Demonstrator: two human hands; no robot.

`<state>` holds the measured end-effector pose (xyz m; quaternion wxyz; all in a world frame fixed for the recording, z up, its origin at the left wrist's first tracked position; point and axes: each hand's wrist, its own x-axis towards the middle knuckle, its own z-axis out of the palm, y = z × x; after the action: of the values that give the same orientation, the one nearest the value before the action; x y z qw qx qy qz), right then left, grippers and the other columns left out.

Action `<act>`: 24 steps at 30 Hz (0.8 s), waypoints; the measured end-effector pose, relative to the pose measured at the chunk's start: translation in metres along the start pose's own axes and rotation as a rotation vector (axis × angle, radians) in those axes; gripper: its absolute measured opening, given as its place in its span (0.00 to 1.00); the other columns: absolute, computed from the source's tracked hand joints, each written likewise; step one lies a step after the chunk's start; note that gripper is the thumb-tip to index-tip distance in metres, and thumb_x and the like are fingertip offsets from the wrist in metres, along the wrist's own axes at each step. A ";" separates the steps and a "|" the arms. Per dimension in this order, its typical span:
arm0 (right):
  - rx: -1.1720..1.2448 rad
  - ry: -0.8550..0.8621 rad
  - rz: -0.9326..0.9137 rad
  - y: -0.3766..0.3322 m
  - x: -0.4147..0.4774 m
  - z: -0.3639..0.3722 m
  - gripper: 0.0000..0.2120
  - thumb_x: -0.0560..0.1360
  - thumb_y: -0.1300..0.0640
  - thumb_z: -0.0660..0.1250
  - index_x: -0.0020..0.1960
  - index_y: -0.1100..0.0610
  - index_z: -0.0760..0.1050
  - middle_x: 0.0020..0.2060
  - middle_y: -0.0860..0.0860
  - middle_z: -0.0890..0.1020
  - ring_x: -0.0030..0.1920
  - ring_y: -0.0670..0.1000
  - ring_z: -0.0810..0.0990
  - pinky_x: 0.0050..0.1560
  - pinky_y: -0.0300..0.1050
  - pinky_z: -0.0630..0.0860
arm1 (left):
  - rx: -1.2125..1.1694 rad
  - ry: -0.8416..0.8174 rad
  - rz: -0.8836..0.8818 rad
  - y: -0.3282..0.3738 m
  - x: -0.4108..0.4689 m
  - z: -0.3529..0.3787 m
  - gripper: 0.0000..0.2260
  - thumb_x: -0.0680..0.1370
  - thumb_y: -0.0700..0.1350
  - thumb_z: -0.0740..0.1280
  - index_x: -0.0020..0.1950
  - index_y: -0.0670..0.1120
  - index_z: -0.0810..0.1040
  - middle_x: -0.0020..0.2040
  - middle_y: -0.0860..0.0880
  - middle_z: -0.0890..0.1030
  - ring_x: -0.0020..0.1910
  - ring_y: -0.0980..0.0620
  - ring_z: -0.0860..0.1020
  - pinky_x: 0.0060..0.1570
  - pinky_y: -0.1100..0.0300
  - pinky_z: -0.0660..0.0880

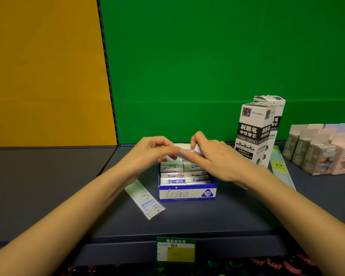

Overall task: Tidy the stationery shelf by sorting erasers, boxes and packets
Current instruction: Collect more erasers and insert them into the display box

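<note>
Dark shelf (217, 216), green backboard (207, 56): right hand (213, 158) pinches a small eraser (197, 150) just above the blue eraser box (187, 194); left hand (153, 150) seems to pinch its other end. Probably light, firm, slick-sleeved, best taken by its long sides.

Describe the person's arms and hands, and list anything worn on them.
The left forearm and right forearm are bare up to the frame's edge: no sleeves show. The left hand and right hand wear no gloves; no ring, watch or bracelet shows on either. Fingernails are too blurred to judge.
</note>
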<state>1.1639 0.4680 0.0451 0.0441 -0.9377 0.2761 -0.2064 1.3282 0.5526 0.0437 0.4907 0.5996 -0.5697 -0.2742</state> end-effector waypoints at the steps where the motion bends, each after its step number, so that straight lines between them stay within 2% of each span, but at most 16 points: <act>1: 0.055 -0.029 0.018 0.001 -0.002 -0.001 0.13 0.78 0.41 0.50 0.49 0.50 0.61 0.32 0.45 0.71 0.36 0.53 0.71 0.39 0.49 0.67 | 0.000 0.024 -0.006 -0.002 -0.001 -0.005 0.03 0.72 0.45 0.69 0.40 0.46 0.79 0.33 0.55 0.82 0.33 0.62 0.76 0.38 0.68 0.71; 4: 0.203 -0.102 0.004 0.006 -0.005 -0.005 0.07 0.80 0.52 0.48 0.49 0.51 0.64 0.37 0.47 0.73 0.40 0.51 0.72 0.43 0.48 0.66 | 0.008 0.067 -0.033 -0.009 -0.003 -0.016 0.03 0.72 0.42 0.68 0.38 0.46 0.78 0.34 0.53 0.82 0.34 0.57 0.75 0.35 0.69 0.71; 8: 0.198 -0.182 -0.068 0.010 -0.004 -0.004 0.12 0.80 0.54 0.53 0.60 0.55 0.70 0.55 0.50 0.77 0.54 0.48 0.74 0.53 0.43 0.69 | -0.012 0.071 -0.073 -0.016 -0.007 -0.020 0.03 0.73 0.39 0.67 0.39 0.44 0.77 0.39 0.46 0.82 0.37 0.52 0.78 0.33 0.71 0.75; 10: 0.171 -0.190 -0.100 0.013 -0.005 -0.001 0.15 0.80 0.53 0.56 0.64 0.54 0.69 0.60 0.49 0.76 0.58 0.47 0.73 0.58 0.40 0.69 | -0.024 0.066 -0.082 -0.018 -0.007 -0.021 0.02 0.73 0.38 0.67 0.40 0.43 0.77 0.38 0.46 0.82 0.36 0.52 0.79 0.34 0.69 0.76; 11: 0.163 -0.186 -0.109 0.014 -0.005 0.000 0.15 0.79 0.53 0.58 0.65 0.53 0.69 0.60 0.49 0.76 0.57 0.45 0.73 0.57 0.38 0.69 | -0.027 0.064 -0.085 -0.018 -0.008 -0.021 0.02 0.73 0.38 0.67 0.40 0.43 0.77 0.37 0.46 0.82 0.35 0.52 0.79 0.34 0.69 0.76; 14: 0.144 -0.187 -0.095 0.019 -0.006 0.005 0.16 0.75 0.51 0.64 0.62 0.49 0.70 0.55 0.47 0.80 0.47 0.40 0.74 0.44 0.29 0.67 | -0.016 0.055 -0.093 -0.020 -0.009 -0.021 0.03 0.71 0.36 0.68 0.39 0.43 0.77 0.34 0.48 0.81 0.35 0.53 0.78 0.33 0.70 0.75; 19: 0.111 -0.129 -0.048 0.021 -0.004 0.009 0.16 0.70 0.52 0.71 0.58 0.48 0.75 0.51 0.45 0.81 0.38 0.32 0.73 0.38 0.23 0.67 | 0.065 0.040 -0.048 -0.019 -0.011 -0.016 0.05 0.70 0.35 0.69 0.39 0.44 0.77 0.34 0.47 0.81 0.31 0.58 0.76 0.34 0.69 0.72; 22: 0.043 -0.114 -0.056 0.018 -0.002 0.009 0.16 0.70 0.52 0.71 0.57 0.48 0.77 0.52 0.44 0.82 0.35 0.32 0.70 0.36 0.25 0.65 | 0.129 0.051 -0.007 -0.020 -0.010 -0.012 0.05 0.69 0.37 0.72 0.41 0.44 0.78 0.36 0.46 0.83 0.36 0.55 0.80 0.43 0.62 0.76; 24: 0.008 -0.108 -0.058 0.017 -0.001 0.008 0.15 0.70 0.53 0.71 0.57 0.48 0.77 0.53 0.44 0.82 0.37 0.35 0.71 0.41 0.30 0.66 | 0.202 0.046 0.017 -0.021 -0.009 -0.010 0.06 0.68 0.38 0.73 0.42 0.45 0.79 0.38 0.47 0.83 0.36 0.54 0.79 0.41 0.63 0.76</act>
<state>1.1581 0.4538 0.0343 0.0566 -0.9549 0.2451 -0.1578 1.3439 0.5614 0.0259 0.4432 0.6470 -0.5882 -0.1974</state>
